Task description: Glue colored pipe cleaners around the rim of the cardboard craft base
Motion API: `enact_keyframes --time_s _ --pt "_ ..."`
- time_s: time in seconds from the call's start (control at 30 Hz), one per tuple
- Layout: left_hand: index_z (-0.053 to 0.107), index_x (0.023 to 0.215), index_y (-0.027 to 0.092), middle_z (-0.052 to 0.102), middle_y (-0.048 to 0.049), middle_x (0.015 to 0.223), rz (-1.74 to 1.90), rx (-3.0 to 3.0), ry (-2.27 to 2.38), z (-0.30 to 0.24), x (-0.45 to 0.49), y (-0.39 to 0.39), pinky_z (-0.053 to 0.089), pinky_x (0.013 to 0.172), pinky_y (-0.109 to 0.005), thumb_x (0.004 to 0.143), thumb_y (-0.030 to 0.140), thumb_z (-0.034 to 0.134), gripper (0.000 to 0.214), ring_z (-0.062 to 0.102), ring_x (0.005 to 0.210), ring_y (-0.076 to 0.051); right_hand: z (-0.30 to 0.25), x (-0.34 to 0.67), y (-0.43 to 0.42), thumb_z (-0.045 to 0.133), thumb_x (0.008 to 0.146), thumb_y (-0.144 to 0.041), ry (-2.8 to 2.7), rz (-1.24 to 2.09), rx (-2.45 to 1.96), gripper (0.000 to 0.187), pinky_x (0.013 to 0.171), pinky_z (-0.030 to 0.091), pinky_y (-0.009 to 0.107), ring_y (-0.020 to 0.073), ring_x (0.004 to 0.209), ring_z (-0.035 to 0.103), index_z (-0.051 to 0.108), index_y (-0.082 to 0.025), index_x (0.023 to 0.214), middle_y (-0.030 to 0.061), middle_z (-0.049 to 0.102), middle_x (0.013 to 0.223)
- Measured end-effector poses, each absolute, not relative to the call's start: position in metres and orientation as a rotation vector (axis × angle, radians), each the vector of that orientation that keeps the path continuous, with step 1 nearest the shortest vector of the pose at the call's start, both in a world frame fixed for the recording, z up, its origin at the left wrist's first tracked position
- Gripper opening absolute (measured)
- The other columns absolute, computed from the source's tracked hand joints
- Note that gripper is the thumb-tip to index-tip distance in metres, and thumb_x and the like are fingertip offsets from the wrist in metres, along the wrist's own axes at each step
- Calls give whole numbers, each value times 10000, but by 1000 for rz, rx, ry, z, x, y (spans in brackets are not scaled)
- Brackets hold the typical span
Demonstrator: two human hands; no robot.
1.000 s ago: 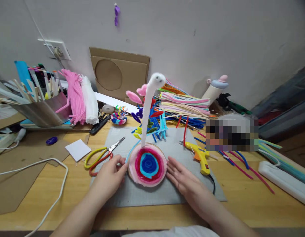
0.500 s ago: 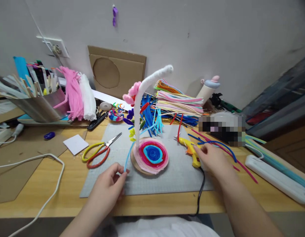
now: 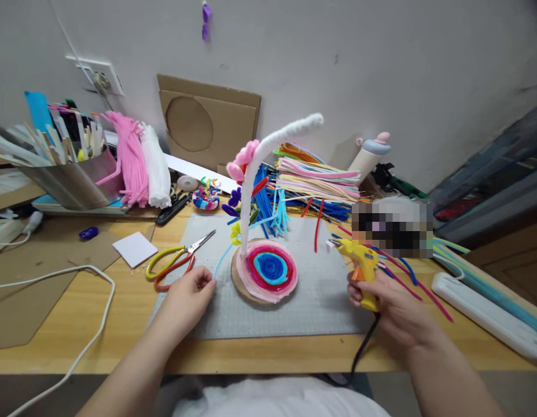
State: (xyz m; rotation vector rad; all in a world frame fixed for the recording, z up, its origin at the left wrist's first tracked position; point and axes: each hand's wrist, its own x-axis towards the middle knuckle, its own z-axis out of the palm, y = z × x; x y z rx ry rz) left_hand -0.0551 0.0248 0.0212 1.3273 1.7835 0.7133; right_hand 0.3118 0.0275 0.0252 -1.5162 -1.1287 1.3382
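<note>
My right hand (image 3: 383, 295) is wrapped round the grip of a yellow hot glue gun (image 3: 359, 258), whose nozzle points left above the grey cutting mat (image 3: 316, 315). My left hand (image 3: 192, 298) pinches the near end of a light blue pipe cleaner (image 3: 223, 259), which runs up toward the craft piece. Between the hands stands that piece: a round base (image 3: 271, 269) covered in coiled pipe cleaners, pink outside and blue at the centre. From its left edge rises a curved white fuzzy stem (image 3: 247, 202), with pink flowers (image 3: 243, 160) and purple and yellow ones beside it.
Scissors (image 3: 181, 260) lie open beside my left hand. Pipe cleaner bundles (image 3: 316, 179) are piled behind the mat. A white power strip (image 3: 485, 315) lies at the right, a metal holder of sticks (image 3: 77, 182) at the left. The glue gun's black cord (image 3: 364, 343) hangs over the front edge.
My right hand has picked up the glue gun and now grips its handle. My left hand has shifted slightly left with the light blue pipe cleaner.
</note>
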Motion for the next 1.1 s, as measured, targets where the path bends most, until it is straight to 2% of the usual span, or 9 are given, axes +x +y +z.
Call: enact_keyframes --time_s 0.1,0.2,0.33,0.43,0.53,0.67,0.83,0.93,1.1 --pt "423 708 228 464 88 450 663 1269 1768 19 -57 32 265 340 -197 774 326 488 134 421 331 -106 25 299 9 683 742 -462 -733 1810 -1003 270 423 362 185 78 492 417 603 -213 810 -34 456 656" --pt "413 754 231 491 86 474 607 1233 1741 26 -58 43 297 320 -196 815 280 468 96 466 340 -118 24 288 -2 692 752 -524 -804 1887 -955 323 373 328 171 68 447 409 634 -206 760 -31 479 626" --pt "522 882 178 570 43 593 495 1213 1725 39 -58 69 418 397 -230 885 244 492 72 548 433 -129 28 269 -7 725 751 -441 -1346 1639 -1387 288 491 453 246 128 539 548 687 -173 848 40 652 743" --pt "566 1121 142 646 -60 1009 447 1186 1728 40 -54 86 556 701 -342 921 320 557 268 648 808 -166 28 262 -2 673 767 -477 -1555 1347 -1615 328 567 486 295 195 640 614 720 -176 888 74 710 822" --pt "533 1230 166 582 -89 1216 475 1171 1717 31 -51 92 532 860 -425 916 342 577 363 613 1017 -209 22 272 13 624 764 -528 -1436 890 -1847 384 663 502 352 273 766 659 732 -184 896 93 731 845" --pt "553 1180 152 622 -71 1103 557 1193 1658 14 -52 89 554 770 -365 924 351 564 324 636 895 -171 19 303 37 631 748 -499 -1177 413 -1865 412 634 490 366 295 784 650 698 -164 978 118 707 827" --pt "508 874 182 569 49 597 684 1252 1582 9 -57 87 416 371 -213 905 309 486 133 549 418 -115 28 320 45 666 733 -578 -1263 999 -1659 472 481 433 273 164 548 549 667 -150 932 57 650 692" --pt "434 785 215 558 64 538 731 1273 1548 10 -56 86 386 327 -199 846 322 496 138 554 379 -126 25 322 41 675 741 -605 -1379 1259 -1663 490 492 402 241 111 501 490 688 -128 852 48 648 672" --pt "425 758 225 560 66 509 720 1310 1545 11 -53 82 383 324 -194 784 330 525 147 559 370 -132 10 338 36 528 827 -669 -1407 1573 -1710 589 442 339 232 74 396 448 695 -107 765 103 706 716"
